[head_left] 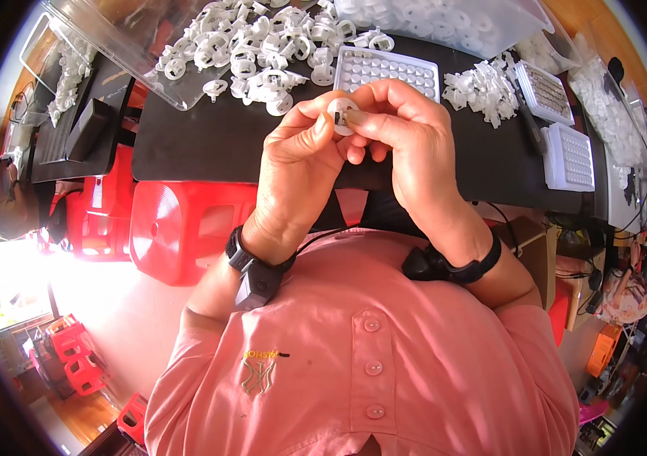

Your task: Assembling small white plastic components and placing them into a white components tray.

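Observation:
Between both hands, above the near edge of the black table, is a small round white plastic part (341,116) with a slot-like opening in its face. My left hand (301,148) pinches its left side between thumb and fingers. On the other side, the thumb of my right hand (407,125) presses against the disc, with the fingers curled behind it. Whether my right fingers also hold a smaller piece is hidden. Just beyond the hands lies a heap of similar white plastic parts (251,49). A white tray (386,70) with rows of small round pieces sits behind my right hand.
Right of the tray is a pile of small white pieces (483,90), beside a dark slim tool (527,114). Two more white trays, one of them a stacked tray (569,158), stand farther right. Clear bins (445,23) line the back. A red stool (179,228) stands at left.

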